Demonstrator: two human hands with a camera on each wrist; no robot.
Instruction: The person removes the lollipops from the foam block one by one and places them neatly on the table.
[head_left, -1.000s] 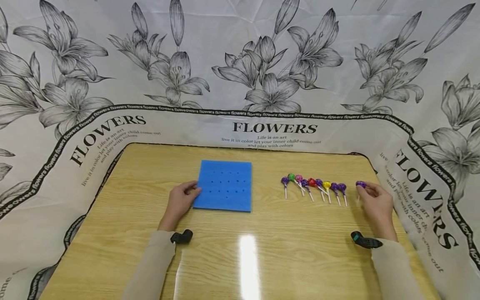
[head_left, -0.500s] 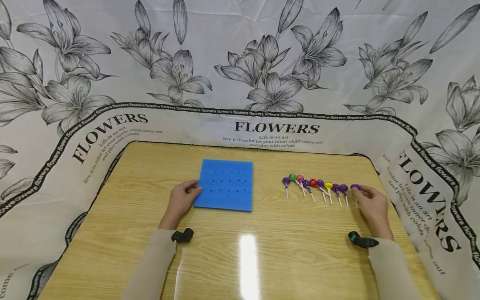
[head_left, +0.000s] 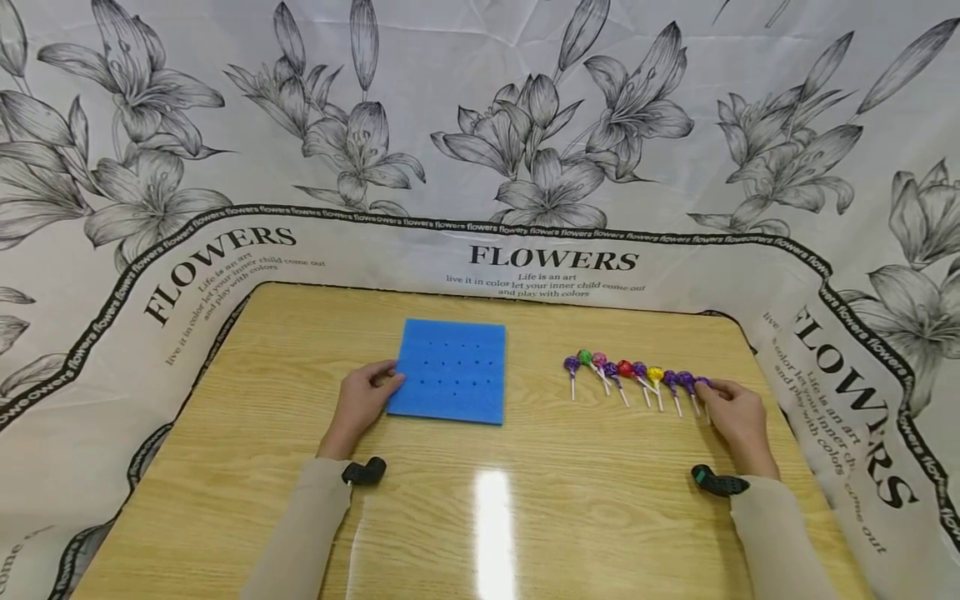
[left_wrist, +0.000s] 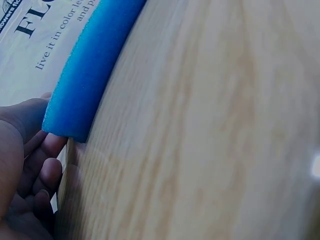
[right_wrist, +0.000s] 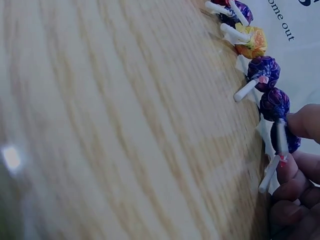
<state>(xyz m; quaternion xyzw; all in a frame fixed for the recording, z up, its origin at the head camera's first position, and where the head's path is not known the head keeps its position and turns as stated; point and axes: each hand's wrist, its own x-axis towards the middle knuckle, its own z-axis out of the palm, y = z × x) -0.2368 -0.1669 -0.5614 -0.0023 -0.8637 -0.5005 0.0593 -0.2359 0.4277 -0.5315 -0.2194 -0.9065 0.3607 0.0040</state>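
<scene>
- Two hands rest on the wooden table (head_left: 480, 517), and places here are given from the blue foam pad (head_left: 452, 370) lying flat left of the table's middle.
- Left of the pad, touching its near left corner, the left hand (head_left: 362, 403) has its thumb over the top edge and its fingers (left_wrist: 46, 172) curled beneath the corner, as the left wrist view shows; it grips the pad.
- Well to the right of the pad lies a row of lollipops (head_left: 626, 372), heads toward the far edge and sticks pointing back at the person.
- At the row's far end from the pad, the right hand (head_left: 735, 417) pinches the last purple lollipop (right_wrist: 282, 132) between thumb and fingers, its stick (right_wrist: 270, 171) running along the fingers, roughly parallel to the others.
- That lollipop is well apart from the pad, to its right; the right hand holds it, the left is the nearer to the pad.
- Compared with a second ago, the right hand and its lollipop have drawn in toward the row, now just beside the neighbouring purple one (right_wrist: 263, 69); the left hand and pad are unchanged.
</scene>
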